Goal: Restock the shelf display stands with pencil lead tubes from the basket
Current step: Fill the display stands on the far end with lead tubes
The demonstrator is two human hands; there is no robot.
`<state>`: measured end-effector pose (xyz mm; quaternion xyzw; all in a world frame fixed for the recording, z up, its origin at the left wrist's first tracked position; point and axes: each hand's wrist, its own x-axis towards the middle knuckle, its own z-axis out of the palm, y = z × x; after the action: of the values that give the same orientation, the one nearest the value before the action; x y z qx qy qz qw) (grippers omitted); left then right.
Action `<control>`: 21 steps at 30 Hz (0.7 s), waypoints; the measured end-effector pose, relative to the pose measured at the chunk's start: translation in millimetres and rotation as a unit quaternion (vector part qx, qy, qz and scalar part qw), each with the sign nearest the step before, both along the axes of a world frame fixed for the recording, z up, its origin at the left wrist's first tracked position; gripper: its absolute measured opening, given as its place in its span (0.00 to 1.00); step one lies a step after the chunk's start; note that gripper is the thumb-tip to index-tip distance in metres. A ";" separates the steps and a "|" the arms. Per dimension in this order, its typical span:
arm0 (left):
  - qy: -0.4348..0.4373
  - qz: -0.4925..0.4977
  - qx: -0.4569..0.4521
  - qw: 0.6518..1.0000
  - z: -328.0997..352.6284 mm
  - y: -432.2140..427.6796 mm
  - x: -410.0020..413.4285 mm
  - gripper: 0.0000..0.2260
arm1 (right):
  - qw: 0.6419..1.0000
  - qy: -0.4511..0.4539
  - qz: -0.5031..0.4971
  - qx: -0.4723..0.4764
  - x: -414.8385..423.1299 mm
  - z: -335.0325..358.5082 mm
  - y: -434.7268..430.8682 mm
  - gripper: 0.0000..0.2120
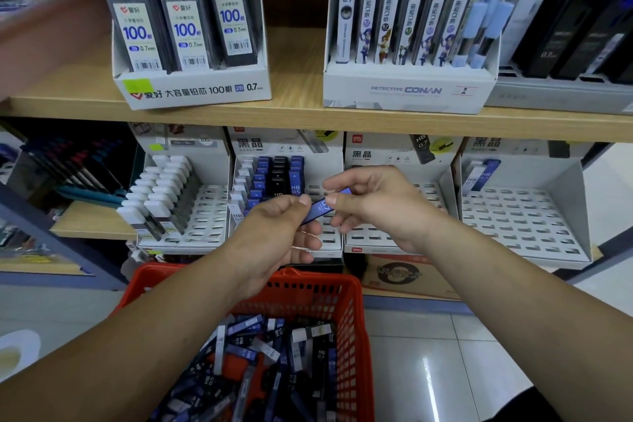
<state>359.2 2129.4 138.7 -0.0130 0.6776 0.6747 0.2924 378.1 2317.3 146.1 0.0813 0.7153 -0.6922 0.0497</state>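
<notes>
The left hand (277, 233) pinches the near, lower end of a blue tube (321, 210) between thumb and curled fingers. The right hand (375, 204) pinches its far end with thumb and forefinger, the other fingers loosely bent. The tube, marked 0.7, lies tilted between them in front of the lower shelf. Just behind it a stand (260, 147) holds blue and black tubes on its left side. The next stand (387, 151) to the right seems to show only open slots, though the right hand hides part. Near, below the arms, a red basket (356, 336) holds a heap of loose tubes (267, 360).
</notes>
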 end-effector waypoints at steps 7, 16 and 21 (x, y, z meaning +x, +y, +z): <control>0.152 -0.065 -0.083 0.983 2.1 33.3 21.3 0.11 | 0.994 0.015 -0.100 -0.043 19.4 15.4 25.7 0.13; 0.324 -0.182 -0.189 0.909 -34.9 142.9 25.0 0.09 | 0.958 0.090 -0.239 0.130 61.0 17.8 142.3 0.08; 0.426 -0.165 -0.205 0.865 -45.5 195.8 23.2 0.06 | 0.927 0.101 -0.320 0.169 71.3 -7.8 187.7 0.10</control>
<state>382.4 2325.3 93.2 0.3284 0.8515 0.4022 0.0729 449.4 2505.0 138.3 0.2425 0.7589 -0.5450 -0.2613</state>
